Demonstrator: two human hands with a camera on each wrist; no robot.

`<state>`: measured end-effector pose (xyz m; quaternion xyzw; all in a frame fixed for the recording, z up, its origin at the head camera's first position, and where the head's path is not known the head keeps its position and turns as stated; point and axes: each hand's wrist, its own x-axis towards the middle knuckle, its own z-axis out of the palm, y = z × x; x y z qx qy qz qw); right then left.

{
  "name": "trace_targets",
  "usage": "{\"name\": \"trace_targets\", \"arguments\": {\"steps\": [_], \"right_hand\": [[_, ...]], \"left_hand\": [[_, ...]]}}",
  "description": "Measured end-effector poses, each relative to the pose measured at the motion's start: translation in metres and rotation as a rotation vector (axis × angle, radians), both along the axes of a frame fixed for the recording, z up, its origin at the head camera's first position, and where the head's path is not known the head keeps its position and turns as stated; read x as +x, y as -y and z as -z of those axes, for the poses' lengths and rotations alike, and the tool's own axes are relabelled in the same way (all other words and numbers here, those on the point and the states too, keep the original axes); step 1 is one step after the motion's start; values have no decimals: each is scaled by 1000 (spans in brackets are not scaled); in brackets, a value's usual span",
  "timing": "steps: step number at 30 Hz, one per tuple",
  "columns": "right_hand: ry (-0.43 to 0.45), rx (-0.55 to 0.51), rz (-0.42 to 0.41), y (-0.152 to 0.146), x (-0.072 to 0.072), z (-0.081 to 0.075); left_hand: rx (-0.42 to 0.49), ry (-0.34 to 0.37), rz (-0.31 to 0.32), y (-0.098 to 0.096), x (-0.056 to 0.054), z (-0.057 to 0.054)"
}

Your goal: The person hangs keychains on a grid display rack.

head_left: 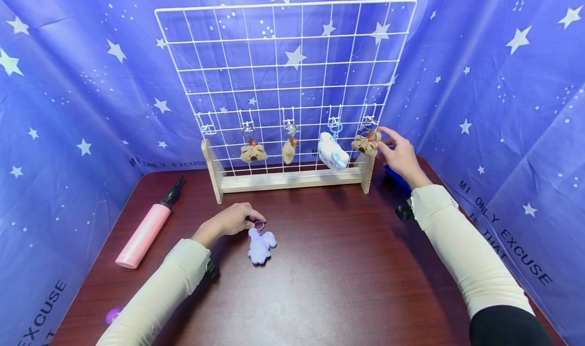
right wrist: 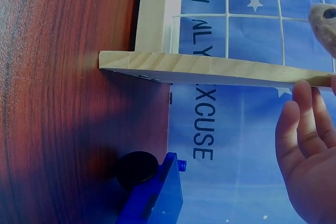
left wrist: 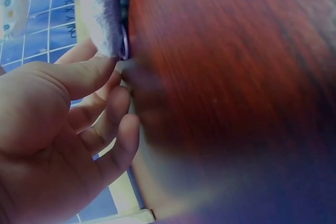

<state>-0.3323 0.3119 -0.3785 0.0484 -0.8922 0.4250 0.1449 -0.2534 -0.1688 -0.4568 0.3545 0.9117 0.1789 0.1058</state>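
On the table lies a lavender plush keychain with a metal ring at its top. My left hand pinches it at the ring, thumb against forefinger; the left wrist view shows this hand with its other fingers loosely bent. At the rack's right end a brown bear keychain hangs by a hook. My right hand holds the bear's right edge between thumb and forefinger. In the right wrist view only the other fingers of that hand show, beside the wooden foot.
A white wire grid rack stands at the back with another bear keychain, a small tan plush and a white plush hanging. A pink hand pump lies left, near a purple object. A blue object stands right.
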Motion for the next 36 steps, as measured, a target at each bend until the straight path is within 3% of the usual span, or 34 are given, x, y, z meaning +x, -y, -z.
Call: {"name": "trace_targets", "arguments": {"steps": [5, 13, 23, 36], "right_hand": [[17, -4, -2, 0, -2, 0], [3, -14, -10, -1, -3, 2], [1, -9, -1, -2, -2, 2], [-30, -16, -2, -1, -2, 2]], "left_hand": [[9, -39, -8, 1, 0, 3], [56, -30, -95, -1, 2, 8], [79, -77, -105, 3, 4, 9], [140, 12, -137, 13, 9, -1]]}}
